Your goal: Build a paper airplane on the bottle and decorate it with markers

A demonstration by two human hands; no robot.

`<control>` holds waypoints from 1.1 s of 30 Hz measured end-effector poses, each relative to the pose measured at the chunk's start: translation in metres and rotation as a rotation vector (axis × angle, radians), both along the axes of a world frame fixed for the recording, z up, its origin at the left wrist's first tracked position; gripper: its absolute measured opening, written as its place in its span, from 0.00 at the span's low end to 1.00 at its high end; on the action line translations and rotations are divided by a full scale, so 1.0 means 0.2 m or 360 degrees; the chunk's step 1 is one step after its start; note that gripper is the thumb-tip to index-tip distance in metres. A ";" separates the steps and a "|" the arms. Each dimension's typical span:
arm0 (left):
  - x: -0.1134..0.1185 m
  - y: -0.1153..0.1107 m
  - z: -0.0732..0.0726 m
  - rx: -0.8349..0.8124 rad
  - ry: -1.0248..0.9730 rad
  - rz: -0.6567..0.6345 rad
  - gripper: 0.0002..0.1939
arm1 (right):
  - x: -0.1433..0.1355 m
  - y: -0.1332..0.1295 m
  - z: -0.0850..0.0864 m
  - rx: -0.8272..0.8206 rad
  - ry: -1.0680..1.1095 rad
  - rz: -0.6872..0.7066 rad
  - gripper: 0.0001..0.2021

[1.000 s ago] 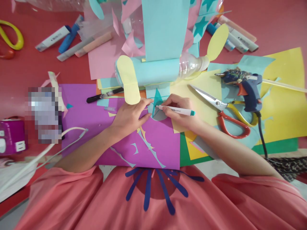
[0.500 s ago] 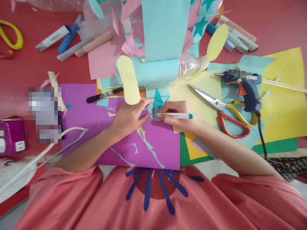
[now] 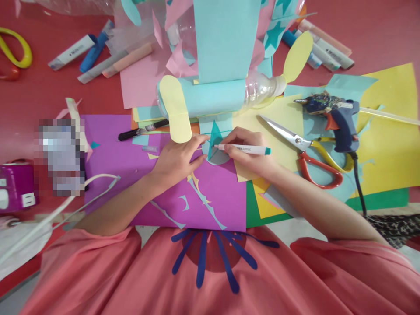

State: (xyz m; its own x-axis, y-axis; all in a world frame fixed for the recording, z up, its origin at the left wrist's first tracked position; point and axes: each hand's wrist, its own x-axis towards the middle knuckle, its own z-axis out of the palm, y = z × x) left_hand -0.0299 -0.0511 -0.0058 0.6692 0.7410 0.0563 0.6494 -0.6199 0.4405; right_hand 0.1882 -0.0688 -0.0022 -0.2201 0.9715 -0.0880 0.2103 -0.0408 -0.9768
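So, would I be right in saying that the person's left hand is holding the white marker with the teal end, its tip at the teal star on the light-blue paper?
Not the left hand: the head view shows the right hand holding the white marker with the teal end, its tip at the teal star on the light-blue paper.

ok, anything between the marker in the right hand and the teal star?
Nothing visible: the right hand holds the marker with its tip at the star on the light-blue paper. The left hand has its fingers at the paper's left side, clear of the tip.
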 end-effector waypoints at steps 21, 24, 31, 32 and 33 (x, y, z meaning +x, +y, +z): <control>0.01 0.00 0.02 -0.0122 0.0084 0.0039 0.18 | 0.00 -0.02 -0.02 0.0161 -0.0195 0.0234 0.09; 0.00 0.01 0.01 -0.0108 0.0093 0.0040 0.18 | 0.00 -0.02 -0.02 0.0167 -0.0182 0.0282 0.09; 0.00 0.00 0.01 -0.0076 0.0075 0.0030 0.18 | 0.01 -0.01 0.01 0.0087 -0.0048 0.0200 0.09; 0.00 0.00 0.01 -0.0070 0.0071 0.0032 0.18 | 0.01 -0.01 0.01 0.0066 -0.0025 0.0138 0.08; 0.00 0.00 0.01 -0.0067 0.0069 0.0032 0.18 | 0.01 0.00 0.00 0.0048 -0.0014 0.0072 0.08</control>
State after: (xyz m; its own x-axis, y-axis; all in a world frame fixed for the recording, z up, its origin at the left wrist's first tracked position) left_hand -0.0290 -0.0510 -0.0030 0.6553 0.7554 -0.0036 0.6805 -0.5882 0.4370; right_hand 0.1902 -0.0698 -0.0012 -0.2633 0.9628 -0.0610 0.2198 -0.0017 -0.9755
